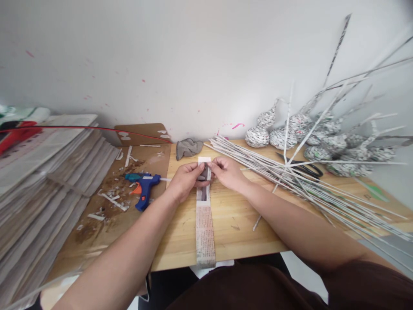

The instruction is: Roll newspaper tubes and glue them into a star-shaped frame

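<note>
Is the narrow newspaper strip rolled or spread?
Mostly spread: the narrow printed newspaper strip lies along the wooden tabletop to its near edge.

Newspaper strip (205, 232): stretch under left hand (184, 181) partly covered by fingers; print too small to read; whether near end stops at desk (240, 206) edge or folds under, cannot tell. Right hand (228, 175): lower fingers curled out of sight. Left of left hand: newspaper stack (32, 198) and red object (19, 138) cut by left edge; glue gun (146, 186) label too small to read. Right of right hand: black scissors (311, 173) partly hidden by paper rods (309, 189), some rods cut by right edge.
</note>
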`<act>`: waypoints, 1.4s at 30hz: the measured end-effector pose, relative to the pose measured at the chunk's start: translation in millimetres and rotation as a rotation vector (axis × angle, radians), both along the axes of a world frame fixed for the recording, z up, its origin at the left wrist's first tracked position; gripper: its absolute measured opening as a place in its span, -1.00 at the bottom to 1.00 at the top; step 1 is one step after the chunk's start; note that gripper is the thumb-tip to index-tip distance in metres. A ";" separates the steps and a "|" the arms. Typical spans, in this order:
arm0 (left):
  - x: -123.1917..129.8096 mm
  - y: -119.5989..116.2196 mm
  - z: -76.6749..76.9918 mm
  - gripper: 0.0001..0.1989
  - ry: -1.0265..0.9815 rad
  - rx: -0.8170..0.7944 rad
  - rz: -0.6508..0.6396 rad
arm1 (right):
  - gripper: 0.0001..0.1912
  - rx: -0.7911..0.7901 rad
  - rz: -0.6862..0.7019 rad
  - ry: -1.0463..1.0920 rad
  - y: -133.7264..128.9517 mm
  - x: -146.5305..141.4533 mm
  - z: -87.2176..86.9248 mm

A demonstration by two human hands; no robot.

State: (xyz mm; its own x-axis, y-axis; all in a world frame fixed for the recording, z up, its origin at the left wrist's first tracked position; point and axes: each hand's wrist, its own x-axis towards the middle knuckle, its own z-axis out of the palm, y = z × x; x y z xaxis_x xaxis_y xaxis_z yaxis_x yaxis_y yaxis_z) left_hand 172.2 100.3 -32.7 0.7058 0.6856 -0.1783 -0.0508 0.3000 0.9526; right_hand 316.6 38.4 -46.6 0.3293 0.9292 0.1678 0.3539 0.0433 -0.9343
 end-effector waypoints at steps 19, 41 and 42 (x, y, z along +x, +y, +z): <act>-1.0 2.4 2.0 -0.71 0.055 0.011 -0.019 | -0.67 -0.114 0.189 0.418 1.7 13.1 6.0; -0.6 -1.7 1.5 -0.67 0.079 0.139 -0.049 | -0.65 -0.124 0.077 0.565 3.1 3.0 2.9; -0.5 -1.8 1.2 -0.67 0.079 0.142 -0.051 | -0.64 -0.128 0.073 0.567 3.1 2.7 2.9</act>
